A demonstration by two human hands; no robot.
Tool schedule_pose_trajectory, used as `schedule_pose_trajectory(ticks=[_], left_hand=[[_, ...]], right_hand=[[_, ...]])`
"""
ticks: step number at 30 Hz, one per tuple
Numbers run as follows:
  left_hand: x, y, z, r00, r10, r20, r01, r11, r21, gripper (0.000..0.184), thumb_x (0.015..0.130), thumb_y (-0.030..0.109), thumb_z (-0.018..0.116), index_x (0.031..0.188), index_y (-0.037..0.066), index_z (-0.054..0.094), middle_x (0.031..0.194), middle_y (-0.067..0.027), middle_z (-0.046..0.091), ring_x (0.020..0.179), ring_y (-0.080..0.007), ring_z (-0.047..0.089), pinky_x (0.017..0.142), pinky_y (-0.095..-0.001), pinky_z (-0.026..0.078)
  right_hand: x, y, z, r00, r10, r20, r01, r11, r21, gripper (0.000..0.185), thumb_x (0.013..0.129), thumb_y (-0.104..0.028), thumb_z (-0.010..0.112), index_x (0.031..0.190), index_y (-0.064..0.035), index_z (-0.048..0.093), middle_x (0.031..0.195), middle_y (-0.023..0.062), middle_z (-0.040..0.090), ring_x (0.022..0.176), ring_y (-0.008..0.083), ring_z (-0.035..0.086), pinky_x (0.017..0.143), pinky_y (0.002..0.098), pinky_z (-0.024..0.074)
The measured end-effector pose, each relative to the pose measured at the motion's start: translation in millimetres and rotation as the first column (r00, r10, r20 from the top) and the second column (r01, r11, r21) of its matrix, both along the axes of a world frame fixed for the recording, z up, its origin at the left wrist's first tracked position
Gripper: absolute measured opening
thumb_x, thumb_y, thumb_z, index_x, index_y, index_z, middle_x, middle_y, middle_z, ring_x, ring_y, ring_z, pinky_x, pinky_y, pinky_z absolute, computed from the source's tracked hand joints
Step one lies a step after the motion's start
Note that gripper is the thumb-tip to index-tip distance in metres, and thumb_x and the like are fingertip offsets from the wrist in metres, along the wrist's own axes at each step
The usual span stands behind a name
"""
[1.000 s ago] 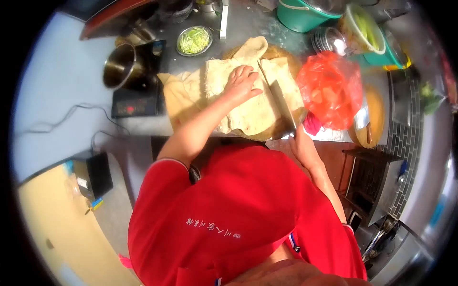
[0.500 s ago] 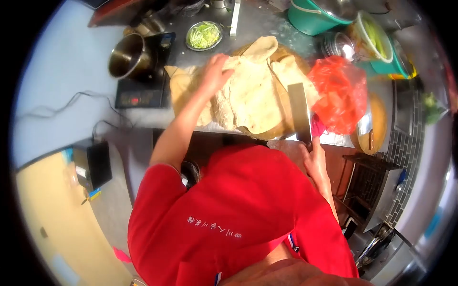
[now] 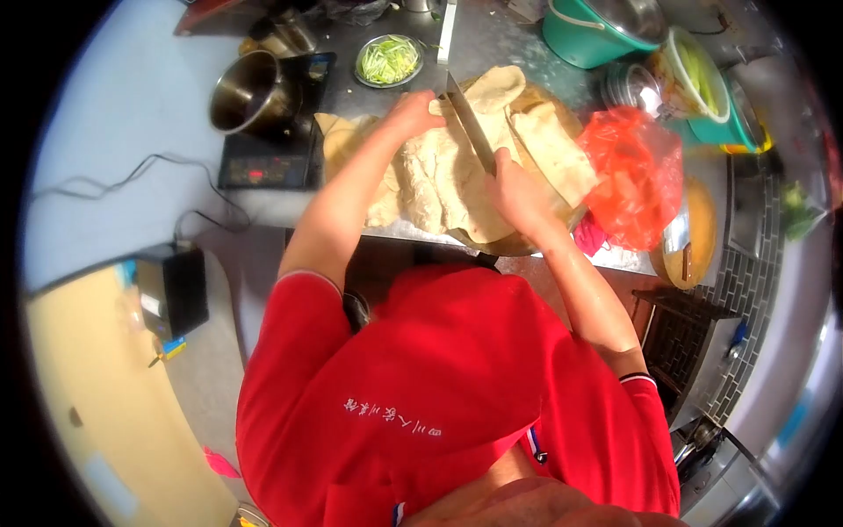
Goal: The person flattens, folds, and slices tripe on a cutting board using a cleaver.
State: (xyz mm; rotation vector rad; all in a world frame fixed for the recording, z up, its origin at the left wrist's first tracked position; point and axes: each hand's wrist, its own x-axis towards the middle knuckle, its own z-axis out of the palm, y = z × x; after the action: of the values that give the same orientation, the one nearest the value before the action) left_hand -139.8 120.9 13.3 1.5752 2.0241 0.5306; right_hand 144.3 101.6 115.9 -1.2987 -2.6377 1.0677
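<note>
Pale flat sheets of dough or flatbread (image 3: 479, 206) lie stacked on a round board (image 3: 566, 110) at the counter's front. My right hand (image 3: 520, 195) grips the handle of a cleaver (image 3: 471, 123), whose blade slants up and left over the sheets. On the far left part of the stack, my left hand (image 3: 416, 114) is closed on the edge of a sheet, near the blade. A separate cut strip (image 3: 555, 151) lies to the right of the blade. More pale sheets (image 3: 351, 140) lie at the left, partly behind my left arm.
A plate of shredded greens (image 3: 388, 61) sits behind the sheets. At left, a pot (image 3: 250, 95) is beside a black cooktop (image 3: 268, 167). A red plastic bag (image 3: 634, 176) is close on the right, with a second knife (image 3: 678, 233) on a round board and green buckets (image 3: 584, 39) behind.
The cleaver in my right hand has moved from the right side of the sheets up and left across them. My left hand has shifted from the middle to the stack's upper left edge.
</note>
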Motion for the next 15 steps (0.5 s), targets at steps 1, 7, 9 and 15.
schedule_pose_trajectory(ticks=[1, 7, 9, 15], left_hand=[[1, 0, -2, 1.0, 0.016, -0.002, -0.016, 1.0, 0.018, 0.073, 0.079, 0.039, 0.086, 0.134, -0.005, 0.065, 0.133, -0.0287, 0.067, 0.126, -0.042, 0.064, 0.105, -0.0461, 0.051], [8, -4, -2, 0.998, 0.023, 0.058, -0.026, 0.999, 0.044, 0.059, 0.081, 0.03, 0.084, 0.127, -0.004, 0.07, 0.127, -0.0278, 0.07, 0.122, -0.0433, 0.065, 0.104, -0.0471, 0.052], [13, -5, 3, 0.999, 0.029, 0.035, -0.03, 0.999, 0.026, 0.054, 0.082, 0.027, 0.083, 0.125, -0.003, 0.071, 0.126, -0.0271, 0.07, 0.121, -0.0436, 0.064, 0.103, -0.0473, 0.052], [30, -12, 0, 0.991, 0.085, -0.101, -0.071, 0.988, 0.136, 0.038, 0.087, 0.023, 0.08, 0.115, -0.001, 0.07, 0.12, -0.0204, 0.065, 0.121, -0.0409, 0.059, 0.104, -0.0473, 0.048]], right_hand=[[-3, 3, -4, 0.999, 0.006, 0.038, -0.006, 1.0, -0.021, 0.028, 0.103, -0.017, 0.051, 0.118, 0.0072, 0.047, 0.102, 0.0397, 0.067, 0.097, 0.0548, 0.067, 0.086, 0.0592, 0.0521], [-5, 7, -30, 0.999, -0.026, 0.027, 0.028, 0.999, -0.045, 0.033, 0.103, -0.019, 0.057, 0.121, 0.0055, 0.045, 0.1, 0.038, 0.067, 0.097, 0.0555, 0.065, 0.085, 0.0591, 0.0507], [-16, 10, -27, 0.996, -0.062, 0.061, 0.068, 0.993, -0.096, 0.032, 0.105, -0.02, 0.05, 0.12, 0.0087, 0.047, 0.104, 0.0404, 0.067, 0.101, 0.0551, 0.066, 0.088, 0.0579, 0.0522], [-36, 22, -32, 0.996, -0.037, 0.078, 0.043, 0.996, -0.077, 0.032, 0.107, -0.021, 0.051, 0.118, 0.0089, 0.047, 0.104, 0.0406, 0.067, 0.097, 0.0555, 0.067, 0.088, 0.0575, 0.0535]])
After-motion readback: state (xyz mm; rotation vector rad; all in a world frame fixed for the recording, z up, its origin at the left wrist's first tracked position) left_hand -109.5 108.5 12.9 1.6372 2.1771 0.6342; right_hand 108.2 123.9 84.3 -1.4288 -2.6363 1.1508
